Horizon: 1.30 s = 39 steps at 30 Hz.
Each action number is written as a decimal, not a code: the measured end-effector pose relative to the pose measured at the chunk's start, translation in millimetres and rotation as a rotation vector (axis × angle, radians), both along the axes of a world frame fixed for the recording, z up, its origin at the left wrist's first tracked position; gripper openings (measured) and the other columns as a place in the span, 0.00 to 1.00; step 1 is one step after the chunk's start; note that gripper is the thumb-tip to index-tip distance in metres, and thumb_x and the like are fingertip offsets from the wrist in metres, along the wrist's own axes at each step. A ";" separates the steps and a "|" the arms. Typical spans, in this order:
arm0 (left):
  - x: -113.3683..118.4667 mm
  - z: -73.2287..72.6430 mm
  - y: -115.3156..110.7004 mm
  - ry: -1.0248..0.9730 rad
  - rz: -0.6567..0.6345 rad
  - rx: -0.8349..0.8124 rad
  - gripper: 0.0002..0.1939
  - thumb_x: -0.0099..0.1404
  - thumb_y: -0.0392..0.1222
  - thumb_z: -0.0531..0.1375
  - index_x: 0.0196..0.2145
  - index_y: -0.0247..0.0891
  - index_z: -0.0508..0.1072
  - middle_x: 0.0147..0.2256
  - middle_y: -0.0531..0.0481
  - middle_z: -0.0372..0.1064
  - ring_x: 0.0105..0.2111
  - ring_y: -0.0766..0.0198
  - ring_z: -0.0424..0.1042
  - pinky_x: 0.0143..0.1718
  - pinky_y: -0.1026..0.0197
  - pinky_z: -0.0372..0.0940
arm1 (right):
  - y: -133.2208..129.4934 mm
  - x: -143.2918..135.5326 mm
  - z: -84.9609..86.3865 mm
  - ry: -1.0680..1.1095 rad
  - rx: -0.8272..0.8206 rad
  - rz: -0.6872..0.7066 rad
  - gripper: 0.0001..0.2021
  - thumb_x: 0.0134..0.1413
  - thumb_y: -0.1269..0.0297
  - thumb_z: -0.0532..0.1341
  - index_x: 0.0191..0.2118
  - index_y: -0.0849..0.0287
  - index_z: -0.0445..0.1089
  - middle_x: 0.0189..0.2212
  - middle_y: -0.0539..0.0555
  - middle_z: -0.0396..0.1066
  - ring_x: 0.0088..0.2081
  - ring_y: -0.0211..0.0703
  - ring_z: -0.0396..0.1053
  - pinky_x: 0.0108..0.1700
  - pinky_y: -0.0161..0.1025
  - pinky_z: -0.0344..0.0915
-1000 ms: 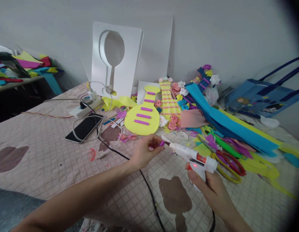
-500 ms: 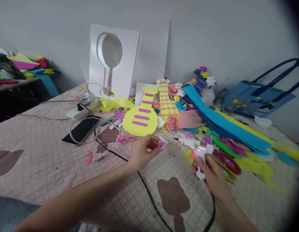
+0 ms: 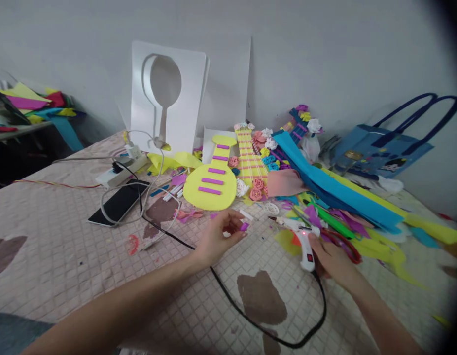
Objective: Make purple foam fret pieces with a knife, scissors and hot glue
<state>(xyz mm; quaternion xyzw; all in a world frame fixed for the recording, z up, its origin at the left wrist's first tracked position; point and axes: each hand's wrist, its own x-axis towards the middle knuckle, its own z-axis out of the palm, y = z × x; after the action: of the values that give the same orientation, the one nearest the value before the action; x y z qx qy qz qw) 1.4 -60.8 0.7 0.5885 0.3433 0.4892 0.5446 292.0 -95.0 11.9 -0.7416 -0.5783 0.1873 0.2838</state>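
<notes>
Moved down and to the right since the earlier frame: the glue gun (image 3: 306,244), with nozzle drawn away from the purple piece (image 3: 244,227). Pinching that small piece in the left hand (image 3: 216,239), beside a short white stick (image 3: 246,215). Touching the glue gun's back and handle with the right hand (image 3: 332,256), how firmly cannot tell. Well apart, both hands, over the worktop (image 3: 194,315), with the near left edge slanting past the left forearm and the wall along the far side. Looping between the forearms, a black cable (image 3: 224,291). Just far of the left hand, a flat, smooth, yellow guitar-shaped cutout (image 3: 209,198) with purple bars across. To the far right, a blue bag (image 3: 369,143), contents not visible, with a glass jar (image 3: 349,160) beside it. Nearer, crinkled blue strips (image 3: 361,207). To the left, a flat black phone (image 3: 119,201) under loops of pale cord.
</notes>
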 end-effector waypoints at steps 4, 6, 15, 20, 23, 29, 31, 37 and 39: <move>1.3 1.1 -2.3 -0.018 -0.038 0.026 0.16 0.56 0.40 0.63 0.41 0.35 0.64 0.31 0.51 0.66 0.32 0.67 0.67 0.34 0.63 0.62 | -8.3 -18.6 20.4 -0.304 0.110 0.085 0.16 0.58 0.52 0.51 0.29 0.56 0.68 0.22 0.54 0.69 0.25 0.47 0.68 0.27 0.42 0.62; 2.5 1.1 -3.7 -0.028 -0.042 0.032 0.16 0.57 0.39 0.63 0.42 0.35 0.64 0.31 0.51 0.65 0.32 0.67 0.67 0.35 0.63 0.62 | -13.3 -45.3 27.4 -0.138 0.224 0.301 0.13 0.61 0.56 0.50 0.40 0.55 0.68 0.34 0.55 0.72 0.34 0.45 0.71 0.35 0.41 0.66; 2.0 -0.3 -3.8 -0.062 -0.063 0.050 0.18 0.57 0.37 0.63 0.44 0.36 0.64 0.32 0.50 0.66 0.33 0.67 0.67 0.36 0.63 0.62 | -5.1 -113.1 24.2 -0.124 0.372 0.683 0.19 0.62 0.71 0.47 0.57 0.53 0.57 0.52 0.58 0.59 0.55 0.45 0.57 0.56 0.47 0.58; 3.0 2.0 -3.7 -0.090 -0.046 0.016 0.18 0.56 0.38 0.65 0.42 0.36 0.64 0.29 0.52 0.66 0.30 0.69 0.67 0.32 0.65 0.61 | -3.4 -115.8 17.6 -0.283 0.477 0.723 0.23 0.58 0.78 0.48 0.58 0.57 0.57 0.49 0.60 0.62 0.52 0.49 0.59 0.54 0.50 0.61; 2.2 3.3 -2.2 -0.139 -0.036 -0.044 0.18 0.55 0.41 0.65 0.42 0.35 0.64 0.27 0.53 0.65 0.27 0.70 0.66 0.29 0.66 0.61 | -4.3 -118.1 12.0 -0.402 0.520 0.744 0.28 0.56 0.80 0.48 0.62 0.57 0.52 0.52 0.61 0.60 0.54 0.52 0.57 0.54 0.53 0.60; -2.5 6.0 1.9 -0.150 0.021 -0.018 0.19 0.56 0.41 0.65 0.42 0.36 0.64 0.30 0.52 0.66 0.30 0.69 0.67 0.31 0.65 0.62 | -1.4 -120.5 14.9 -0.001 0.383 0.731 0.29 0.61 0.70 0.48 0.66 0.52 0.39 0.60 0.58 0.52 0.59 0.47 0.55 0.56 0.49 0.61; -3.0 6.8 1.7 -0.129 0.024 0.019 0.19 0.56 0.40 0.65 0.43 0.36 0.64 0.30 0.52 0.66 0.31 0.68 0.67 0.33 0.65 0.62 | 3.4 -121.1 17.5 0.110 0.399 0.686 0.26 0.62 0.69 0.48 0.64 0.50 0.46 0.58 0.57 0.56 0.57 0.46 0.58 0.54 0.48 0.63; -2.4 7.0 0.4 -0.097 0.042 0.045 0.18 0.57 0.39 0.63 0.43 0.35 0.63 0.29 0.52 0.66 0.31 0.68 0.67 0.34 0.64 0.62 | 12.7 -123.5 17.1 0.000 0.523 0.651 0.21 0.60 0.71 0.50 0.58 0.51 0.57 0.52 0.57 0.61 0.55 0.48 0.60 0.55 0.51 0.60; -2.2 6.1 0.4 -0.079 0.053 0.049 0.18 0.57 0.39 0.63 0.43 0.36 0.64 0.30 0.52 0.66 0.31 0.68 0.67 0.35 0.63 0.63 | 12.7 -124.5 14.8 -0.068 0.542 0.680 0.23 0.59 0.73 0.50 0.59 0.51 0.57 0.52 0.58 0.60 0.55 0.48 0.59 0.55 0.52 0.60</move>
<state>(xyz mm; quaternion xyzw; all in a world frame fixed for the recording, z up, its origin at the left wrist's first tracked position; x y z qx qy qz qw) -0.8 -60.4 6.8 0.5724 0.3253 0.5345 0.5299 167.5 -82.4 26.6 -0.4134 -0.8269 0.0869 0.3712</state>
